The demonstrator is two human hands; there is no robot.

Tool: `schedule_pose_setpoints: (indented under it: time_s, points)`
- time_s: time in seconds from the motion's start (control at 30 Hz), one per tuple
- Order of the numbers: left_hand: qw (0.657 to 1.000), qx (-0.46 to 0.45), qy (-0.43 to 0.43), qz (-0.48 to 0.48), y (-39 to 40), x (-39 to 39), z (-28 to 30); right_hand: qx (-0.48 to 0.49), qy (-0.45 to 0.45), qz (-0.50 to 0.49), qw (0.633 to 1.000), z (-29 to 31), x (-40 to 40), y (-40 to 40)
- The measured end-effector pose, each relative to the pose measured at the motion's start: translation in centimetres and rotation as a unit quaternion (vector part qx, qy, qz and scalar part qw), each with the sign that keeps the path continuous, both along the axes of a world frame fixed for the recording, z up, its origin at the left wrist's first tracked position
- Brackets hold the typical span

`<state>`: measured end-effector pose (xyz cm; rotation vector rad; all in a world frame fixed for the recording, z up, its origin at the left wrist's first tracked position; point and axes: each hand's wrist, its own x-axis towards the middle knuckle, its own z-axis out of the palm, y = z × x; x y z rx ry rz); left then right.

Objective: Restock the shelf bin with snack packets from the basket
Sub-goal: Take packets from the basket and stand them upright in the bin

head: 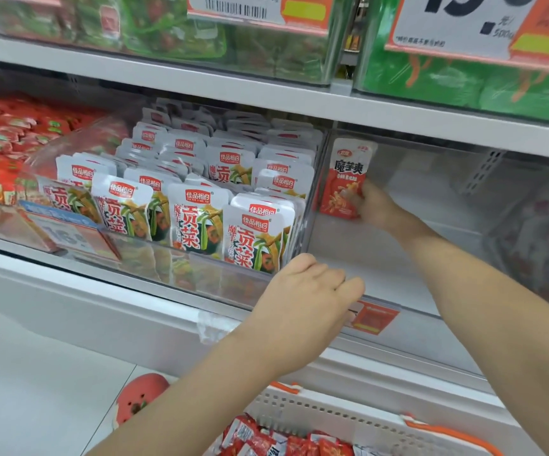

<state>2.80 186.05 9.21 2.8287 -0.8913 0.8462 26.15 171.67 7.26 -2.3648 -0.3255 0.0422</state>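
My right hand [373, 205] reaches into the clear shelf bin [398, 258] and holds a red and white snack packet [345, 177] upright against the bin's left wall. Apart from that packet I see only the bin's white floor. My left hand [309, 291] rests on the bin's clear front lip, its fingers curled over the edge beside an orange price tag [373, 319]. At the bottom of the view stands the white basket [348, 416] with orange handles, holding several red snack packets [266, 439].
The neighbouring bin to the left holds several rows of white packets [197, 192]. Further left are red packets [0, 149]. The shelf above carries clear bins of green packets [464, 77] with large price cards. A red round object [141, 396] lies on the floor.
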Motion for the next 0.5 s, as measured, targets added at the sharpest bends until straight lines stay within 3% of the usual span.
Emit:
schedule_pose_setpoints:
  time_s: [0.23,0.5]
  points:
    - [1.0,0.007,0.0,0.008,0.0,-0.1,-0.2,-0.16,-0.069,-0.064,0.983,0.1,0.2,0.6]
    - [1.0,0.014,0.006,0.008,0.0,-0.1,-0.1,-0.205,-0.061,-0.116,0.97,0.5,-0.5,1.3]
